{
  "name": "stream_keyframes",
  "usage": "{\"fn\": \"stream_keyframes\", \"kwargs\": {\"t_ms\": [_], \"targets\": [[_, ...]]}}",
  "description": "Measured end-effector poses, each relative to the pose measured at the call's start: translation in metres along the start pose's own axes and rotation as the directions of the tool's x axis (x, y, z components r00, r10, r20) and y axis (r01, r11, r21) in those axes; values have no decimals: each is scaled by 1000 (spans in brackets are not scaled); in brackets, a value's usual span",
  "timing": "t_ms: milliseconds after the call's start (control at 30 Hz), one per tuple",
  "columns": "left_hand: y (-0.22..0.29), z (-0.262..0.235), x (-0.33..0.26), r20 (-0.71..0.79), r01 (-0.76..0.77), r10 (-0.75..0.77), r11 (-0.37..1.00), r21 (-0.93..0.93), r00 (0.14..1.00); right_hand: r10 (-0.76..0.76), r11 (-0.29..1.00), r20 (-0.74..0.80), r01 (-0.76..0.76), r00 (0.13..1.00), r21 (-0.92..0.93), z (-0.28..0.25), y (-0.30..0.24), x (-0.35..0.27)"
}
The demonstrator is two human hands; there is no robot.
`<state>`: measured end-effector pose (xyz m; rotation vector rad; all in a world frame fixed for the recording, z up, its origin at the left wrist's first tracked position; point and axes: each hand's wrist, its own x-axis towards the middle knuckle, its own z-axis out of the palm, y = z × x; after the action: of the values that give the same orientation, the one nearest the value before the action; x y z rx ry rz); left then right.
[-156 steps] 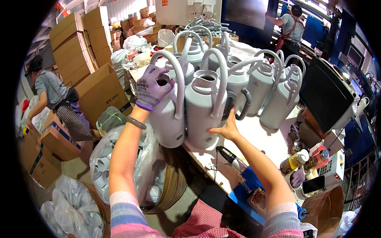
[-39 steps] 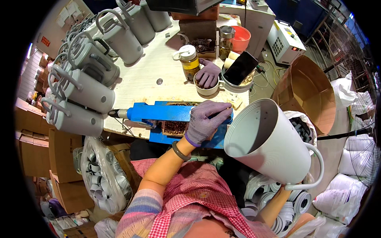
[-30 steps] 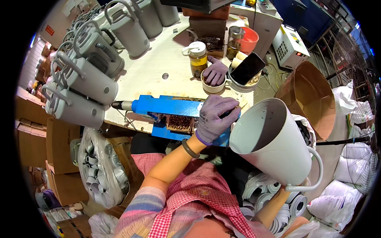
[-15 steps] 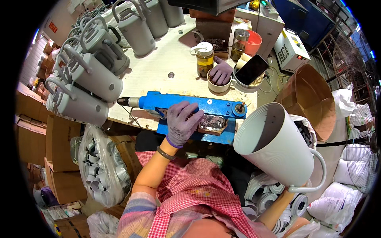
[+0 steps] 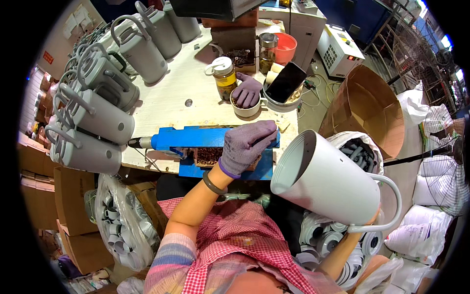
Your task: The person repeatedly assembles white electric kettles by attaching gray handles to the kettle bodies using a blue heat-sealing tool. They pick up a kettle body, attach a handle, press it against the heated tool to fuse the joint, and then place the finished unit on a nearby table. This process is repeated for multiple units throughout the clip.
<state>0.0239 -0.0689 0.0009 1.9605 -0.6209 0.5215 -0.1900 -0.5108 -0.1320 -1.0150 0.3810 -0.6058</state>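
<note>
Meanwhile, gloved left hand (image 5: 247, 143) rests on blue metal fixture (image 5: 196, 139).

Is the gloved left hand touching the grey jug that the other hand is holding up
Apart. The head view shows the left hand resting on the blue tool at the table edge, with a strip of dark background between its fingers and the open mouth of the grey jug.

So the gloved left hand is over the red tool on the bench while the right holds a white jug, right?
Not quite: the tool is blue, not red. The head view shows the gloved left hand over it, and the right hand, mostly hidden, holding the white jug by its handle.
</note>
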Motion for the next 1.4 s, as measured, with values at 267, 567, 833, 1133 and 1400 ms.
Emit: {"fn": "stream_keyframes", "kwargs": {"t_ms": [267, 567, 833, 1133, 1400], "targets": [[-3, 7, 2, -50, 9, -14, 996, -86, 999, -19, 996, -33, 16, 999, -91, 22, -5, -2], [-9, 8, -1, -8, 167, -174, 957, -237, 985, -61, 991, 112, 74, 992, -115, 102, -34, 20], [7, -21, -16, 159, 445, -456, 635, -631, 876, -91, 930, 130, 130, 987, -343, 126, -35, 73], [9, -72, -83, -192, 584, -747, 630, -512, 637, -115, 899, 436, 280, 893, -336, 259, 52, 57], [-30, -121, -93, -318, 624, -708, 706, -335, 631, -46, 947, 552, 211, 833, -241, 301, 115, 29]]}}
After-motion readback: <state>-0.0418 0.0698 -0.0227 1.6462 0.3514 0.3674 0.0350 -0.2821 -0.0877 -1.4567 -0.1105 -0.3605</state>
